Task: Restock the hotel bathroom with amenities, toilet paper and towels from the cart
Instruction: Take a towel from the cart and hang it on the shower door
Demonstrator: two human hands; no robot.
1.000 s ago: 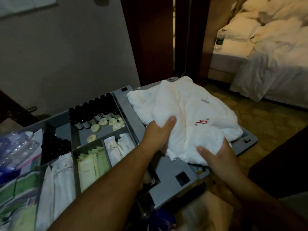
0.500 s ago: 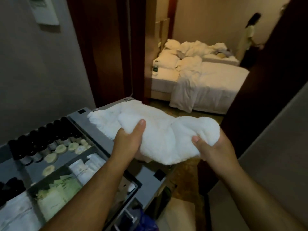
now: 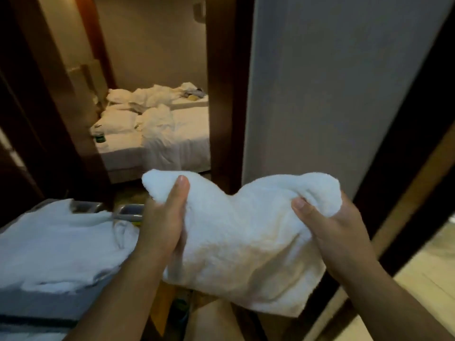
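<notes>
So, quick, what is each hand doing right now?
Left hand: closed, gripping the left end of the white towel, thumb on top.
Right hand: closed, gripping the same towel's right end.

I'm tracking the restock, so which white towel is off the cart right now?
The bunched towel held up between the left hand and right hand, gripped at both ends. The other towel lies spread on the cart, lower left.

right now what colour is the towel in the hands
Plain white, no pattern visible on the towel; it shows best in the head view, gripped by the left hand and right hand.
</notes>
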